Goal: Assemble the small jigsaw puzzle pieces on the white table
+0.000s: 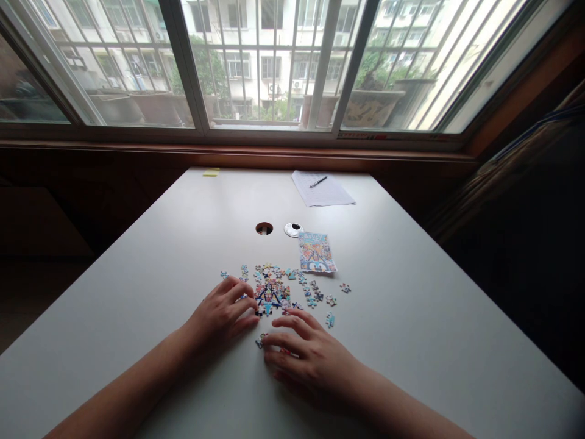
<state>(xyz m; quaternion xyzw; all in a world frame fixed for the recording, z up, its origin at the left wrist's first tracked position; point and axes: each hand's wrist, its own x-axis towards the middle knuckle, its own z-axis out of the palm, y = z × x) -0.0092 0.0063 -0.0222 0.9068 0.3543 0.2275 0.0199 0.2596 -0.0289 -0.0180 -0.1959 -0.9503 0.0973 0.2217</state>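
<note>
A partly joined jigsaw puzzle (pixel 273 296) lies on the white table, colourful with a dark blue shape in its middle. My left hand (pixel 227 308) rests at its left edge, fingers bent and apart, fingertips touching the border. Below its right side is my right hand (pixel 304 350), fingers spread over the table. A loose puzzle piece (pixel 261 340) sits by its fingertips, and something reddish shows partly beneath the fingers. More loose pieces (pixel 331 319) lie to the right. The picture card (pixel 317 252) with a penguin lies just behind the puzzle.
Behind the card are a round cable hole (pixel 264 228) and its loose silver cover (pixel 293 230). Paper sheets (pixel 325 190) with a pen (pixel 319 182) lie at the far edge, and yellow sticky notes (pixel 211 172) at the far left. A barred window (pixel 274 67) stands beyond.
</note>
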